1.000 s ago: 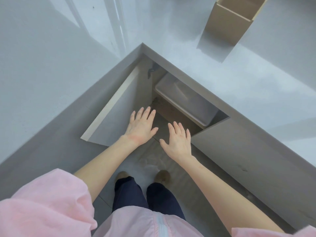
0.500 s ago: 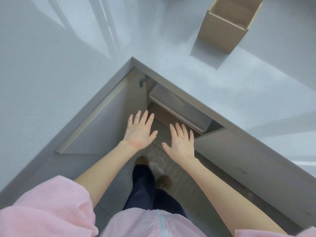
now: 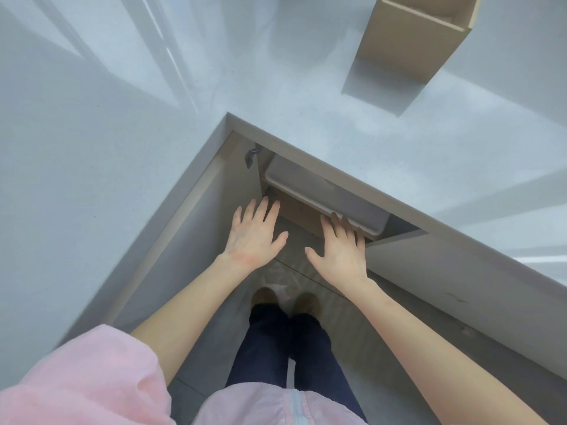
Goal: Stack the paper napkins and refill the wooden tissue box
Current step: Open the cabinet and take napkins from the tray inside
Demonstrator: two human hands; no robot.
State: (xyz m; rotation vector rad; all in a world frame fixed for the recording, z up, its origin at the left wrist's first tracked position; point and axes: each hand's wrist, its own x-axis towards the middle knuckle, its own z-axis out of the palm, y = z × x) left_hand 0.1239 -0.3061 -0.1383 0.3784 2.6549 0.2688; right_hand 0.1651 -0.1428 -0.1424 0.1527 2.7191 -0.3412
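Both hands have reached deeper under the counter (image 3: pixel 352 118), left hand (image 3: pixel 253 237) spread empty, right hand (image 3: pixel 340 250) splayed with fingertips at the grey bin (image 3: pixel 322 194), wooden tissue box (image 3: pixel 411 41) upright above.

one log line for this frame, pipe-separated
left hand: open, empty | right hand: open, at grey bin rim | cupboard door: open | wooden box: on counter

One head-worn view looks steeply down past the counter (image 3: pixel 306 96) corner.
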